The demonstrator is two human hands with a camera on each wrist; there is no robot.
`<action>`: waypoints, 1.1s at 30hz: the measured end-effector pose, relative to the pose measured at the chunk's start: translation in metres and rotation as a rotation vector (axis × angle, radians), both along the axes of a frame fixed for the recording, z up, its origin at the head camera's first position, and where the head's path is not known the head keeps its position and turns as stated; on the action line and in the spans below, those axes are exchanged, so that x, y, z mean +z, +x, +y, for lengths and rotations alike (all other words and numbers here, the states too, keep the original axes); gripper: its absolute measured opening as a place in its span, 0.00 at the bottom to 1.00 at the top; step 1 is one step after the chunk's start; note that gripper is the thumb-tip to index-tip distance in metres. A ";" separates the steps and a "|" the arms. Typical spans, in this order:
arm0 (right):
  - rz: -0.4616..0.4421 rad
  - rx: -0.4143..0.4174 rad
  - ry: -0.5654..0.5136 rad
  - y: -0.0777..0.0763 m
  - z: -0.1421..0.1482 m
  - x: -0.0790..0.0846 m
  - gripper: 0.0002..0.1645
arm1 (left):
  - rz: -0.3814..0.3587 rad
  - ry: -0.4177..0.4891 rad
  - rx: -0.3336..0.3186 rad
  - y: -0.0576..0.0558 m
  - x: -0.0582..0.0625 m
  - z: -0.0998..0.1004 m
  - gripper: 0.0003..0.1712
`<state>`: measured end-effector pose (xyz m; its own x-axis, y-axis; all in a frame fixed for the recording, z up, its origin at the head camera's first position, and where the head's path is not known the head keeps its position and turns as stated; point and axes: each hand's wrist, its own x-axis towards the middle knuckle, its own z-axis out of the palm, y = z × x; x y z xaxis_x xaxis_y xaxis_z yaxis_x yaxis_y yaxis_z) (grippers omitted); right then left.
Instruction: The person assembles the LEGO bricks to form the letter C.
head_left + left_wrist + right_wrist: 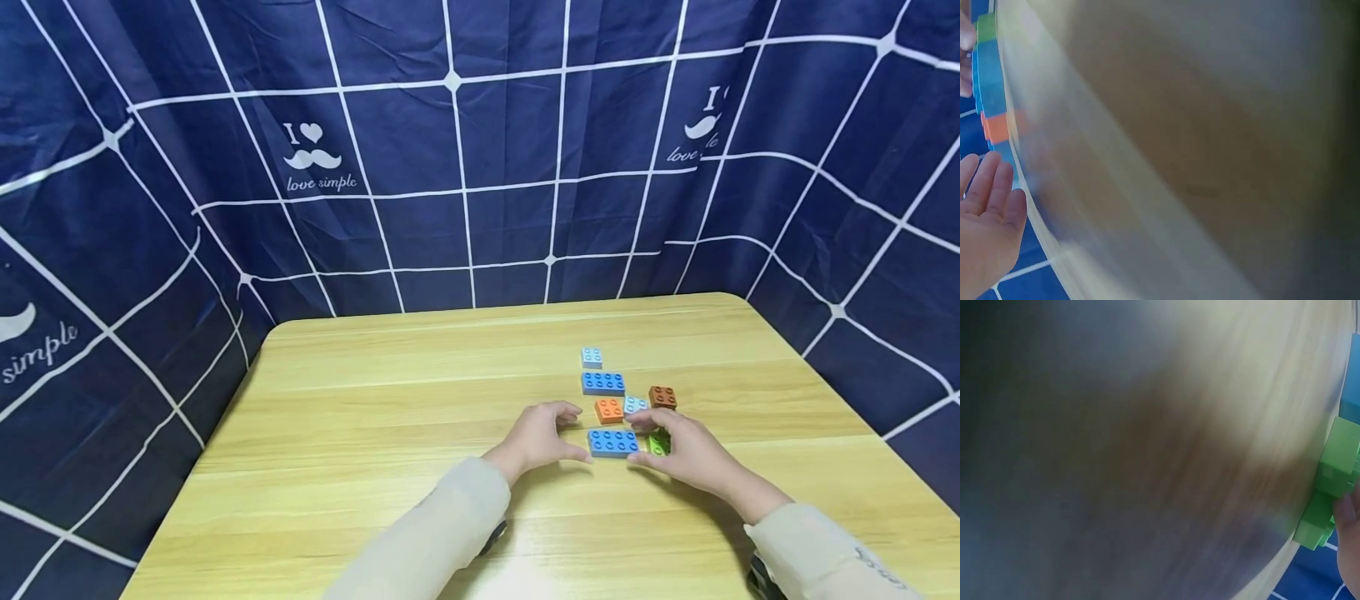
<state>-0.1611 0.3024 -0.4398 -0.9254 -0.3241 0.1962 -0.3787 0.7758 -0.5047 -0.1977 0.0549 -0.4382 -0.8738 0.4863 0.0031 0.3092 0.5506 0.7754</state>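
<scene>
My left hand is held just left of a blue eight-stud brick, fingers and thumb spread apart with nothing between them. In the left wrist view its fingers look loosely straight. Across from it, my right hand arches over a lime green brick, thumb tip by the blue brick's right end. The right wrist view shows its thumb right at two green bricks. Behind the blue brick lie an orange brick and a light blue brick, the latter partly hidden by the right fingers.
A brown brick lies beyond the right hand. Further back are a second blue eight-stud brick and a pale blue four-stud brick. The wooden table is bordered by a dark blue curtain with white lines.
</scene>
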 end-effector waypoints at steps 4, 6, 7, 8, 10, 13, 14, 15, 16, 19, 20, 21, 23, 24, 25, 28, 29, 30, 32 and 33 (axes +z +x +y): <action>0.005 0.002 0.010 0.000 -0.001 0.000 0.31 | -0.009 -0.011 0.000 0.001 -0.002 0.009 0.36; 0.016 0.005 0.010 0.000 -0.002 0.000 0.31 | -0.006 -0.018 0.004 0.001 -0.003 0.012 0.36; 0.021 0.008 0.010 0.000 -0.002 0.000 0.30 | -0.005 -0.022 0.004 0.001 -0.003 0.013 0.35; 0.024 0.011 0.010 0.000 -0.002 0.000 0.30 | -0.004 -0.026 0.005 0.001 -0.004 0.014 0.35; 0.028 0.014 0.009 0.000 -0.002 0.000 0.30 | 0.002 -0.038 0.004 0.001 -0.005 0.016 0.34; 0.013 0.006 0.022 0.000 -0.003 -0.001 0.28 | 0.032 -0.063 -0.003 0.001 -0.007 0.019 0.32; 0.006 0.003 0.028 -0.001 -0.003 -0.001 0.28 | 0.052 -0.080 -0.009 0.000 -0.008 0.021 0.31; -0.002 0.000 0.033 -0.001 -0.003 -0.001 0.28 | 0.074 -0.096 -0.016 0.001 -0.009 0.022 0.30; -0.010 0.002 0.039 -0.001 -0.003 -0.001 0.27 | 0.097 -0.113 -0.021 0.000 -0.009 0.023 0.30; -0.018 0.005 0.056 -0.002 -0.003 -0.003 0.26 | 0.150 -0.155 -0.032 0.001 -0.010 0.025 0.27; -0.017 0.009 0.059 -0.002 -0.003 -0.003 0.25 | 0.161 -0.163 -0.034 0.001 -0.010 0.026 0.26; -0.017 0.010 0.060 -0.002 -0.003 -0.003 0.25 | 0.166 -0.166 -0.033 0.001 -0.010 0.026 0.26; -0.014 0.011 0.067 -0.003 -0.004 -0.003 0.24 | 0.169 -0.166 -0.032 0.001 -0.010 0.026 0.24; -0.014 0.012 0.068 -0.003 -0.004 -0.003 0.24 | 0.170 -0.164 -0.033 0.001 -0.010 0.026 0.24; -0.015 0.012 0.067 -0.003 -0.004 -0.003 0.23 | 0.163 -0.157 -0.033 0.001 -0.010 0.025 0.23; -0.027 0.010 0.075 -0.002 -0.005 -0.002 0.23 | 0.129 -0.131 -0.035 0.002 -0.009 0.024 0.23; -0.032 0.010 0.075 -0.002 -0.006 -0.001 0.23 | 0.117 -0.118 -0.036 0.002 -0.008 0.022 0.23; -0.034 0.014 0.074 -0.002 -0.007 0.000 0.23 | 0.106 -0.103 -0.038 0.001 -0.008 0.021 0.22; -0.040 0.018 0.071 -0.002 -0.010 0.003 0.23 | 0.089 -0.075 -0.047 0.000 -0.006 0.016 0.22; -0.043 0.017 0.066 -0.003 -0.012 0.004 0.23 | 0.088 -0.063 -0.052 -0.001 -0.005 0.014 0.22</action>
